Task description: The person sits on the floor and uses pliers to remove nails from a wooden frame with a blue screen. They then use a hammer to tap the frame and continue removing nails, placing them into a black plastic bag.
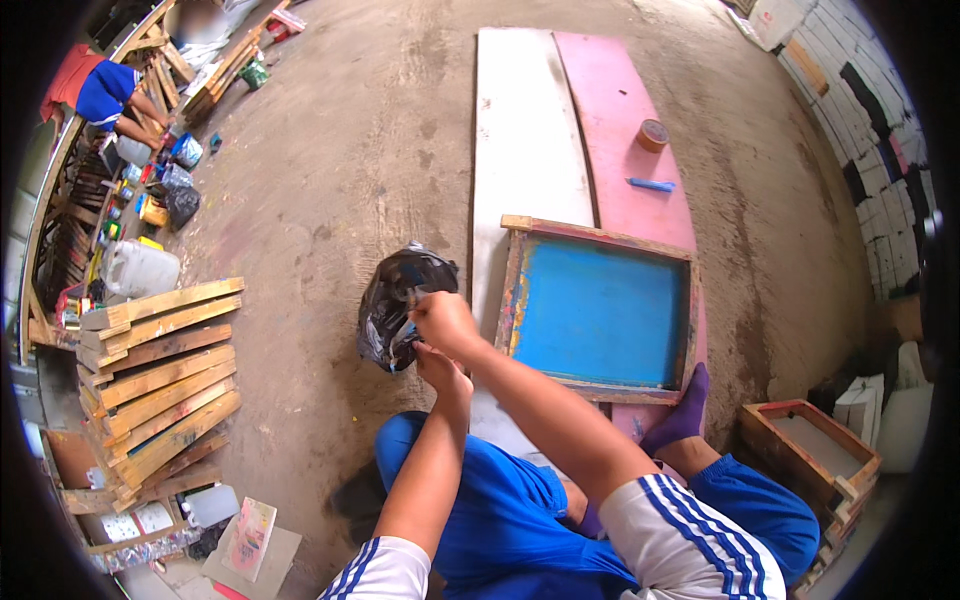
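A black plastic bag [385, 315] sits on the floor in front of me, its mouth bunched open. Over its right side, my right hand [447, 322] is closed, with a small greyish bit showing at the fingers that I cannot identify. Just below it, my left hand [443, 372] is closed at the bag's near edge; what it grips is hidden. To the right, a wooden screen-printing frame [512, 285] with a blue mesh [600, 310] lies across a white board [525, 130] and a pink board [625, 90].
A roll of brown tape [653, 135] and a blue cutter-like tool [651, 185] lie on the pink board. Stacked wooden frames [165, 375] stand at left, more frames [810, 450] at right. Far left, another person [100, 90] bends among paint containers [187, 150]. My foot [685, 410] touches the frame's corner.
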A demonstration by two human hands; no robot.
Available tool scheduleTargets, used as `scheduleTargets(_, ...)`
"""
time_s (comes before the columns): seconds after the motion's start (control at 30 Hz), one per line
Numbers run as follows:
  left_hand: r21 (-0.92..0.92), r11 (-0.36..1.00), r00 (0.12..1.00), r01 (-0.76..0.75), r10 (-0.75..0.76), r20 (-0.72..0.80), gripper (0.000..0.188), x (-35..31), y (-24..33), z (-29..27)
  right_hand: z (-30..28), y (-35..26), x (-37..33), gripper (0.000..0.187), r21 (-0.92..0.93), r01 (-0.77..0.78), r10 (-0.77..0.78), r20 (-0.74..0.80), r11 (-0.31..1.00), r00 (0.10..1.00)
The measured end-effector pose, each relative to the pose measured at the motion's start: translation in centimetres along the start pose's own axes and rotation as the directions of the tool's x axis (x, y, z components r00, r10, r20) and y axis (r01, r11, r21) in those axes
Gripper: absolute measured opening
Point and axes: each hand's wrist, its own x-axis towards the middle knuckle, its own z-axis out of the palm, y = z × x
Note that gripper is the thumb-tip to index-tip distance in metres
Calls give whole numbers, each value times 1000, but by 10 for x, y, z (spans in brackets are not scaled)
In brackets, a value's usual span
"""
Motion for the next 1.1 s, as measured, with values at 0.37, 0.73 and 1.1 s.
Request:
scheduleTargets(0.37, 41, 998, 960, -53, 39, 278, 33, 98, -115, -96, 25, -20, -8, 20, -447, 239, -216, 103, 862, 971)
scheduleTargets(0.73, 570, 768, 901, -292, 23, 432, 39, -16, -11, 1, -37, 47, -76, 21, -280, 107, -207, -358, 954, 911)
scheduleTargets(1.1, 798, 151, 807, -583, 2, 590, 46, -42, -8, 0, -121, 175, -155, 30, -482, -38, -102, -262, 876, 960)
